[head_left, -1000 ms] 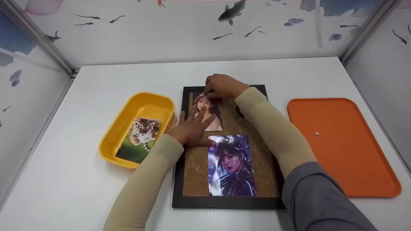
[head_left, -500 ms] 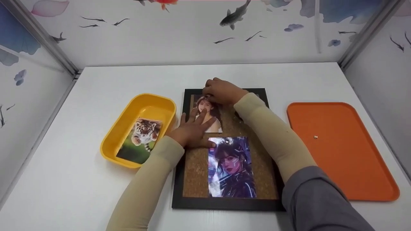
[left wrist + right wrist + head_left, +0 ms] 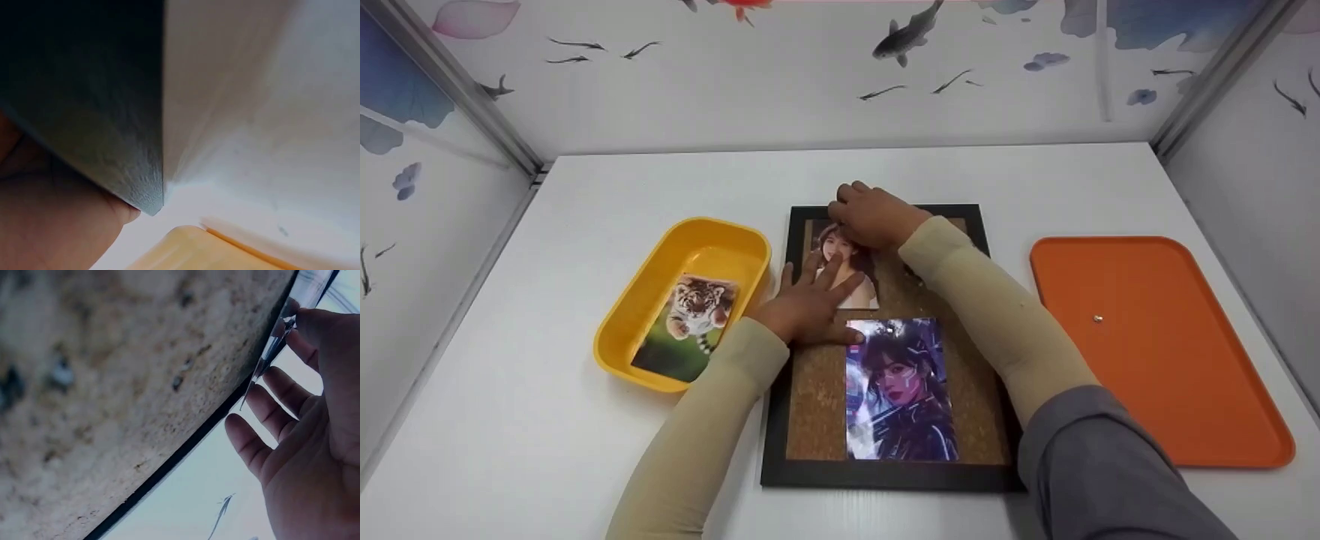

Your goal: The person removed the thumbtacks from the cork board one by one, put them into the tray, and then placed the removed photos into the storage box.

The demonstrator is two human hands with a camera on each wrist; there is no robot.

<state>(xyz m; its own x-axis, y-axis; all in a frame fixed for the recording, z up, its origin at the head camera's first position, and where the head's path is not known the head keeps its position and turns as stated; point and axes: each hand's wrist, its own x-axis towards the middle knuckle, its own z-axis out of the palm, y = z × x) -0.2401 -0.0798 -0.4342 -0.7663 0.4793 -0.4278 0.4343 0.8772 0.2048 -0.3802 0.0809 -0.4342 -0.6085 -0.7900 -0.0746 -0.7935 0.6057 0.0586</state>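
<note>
A cork board (image 3: 817,420) in a black frame lies on the table. On its upper left is a portrait photo (image 3: 861,296), partly covered by both hands. My left hand (image 3: 806,307) presses on the photo's lower left with fingers spread, its thumb reaching the corner of a purple cyber-style picture (image 3: 900,420) below. At the photo's top edge, my right hand (image 3: 877,217) pinches a small shiny pushpin (image 3: 289,324) between thumb and index finger, mostly hidden in the head view. Its other fingers curve loosely past the frame. Another pushpin (image 3: 890,330) sits at the purple picture's top.
To the left stands a yellow basket (image 3: 611,341) with a tiger photo (image 3: 682,352) inside. An orange tray (image 3: 1170,390) lies on the right, bearing one small pushpin (image 3: 1098,319). White walls printed with fish enclose the table's back and sides.
My right hand has shifted slightly left and turned a little over the photo's top edge. The left hand stays pressed in place. The head view has tilted slightly.
</note>
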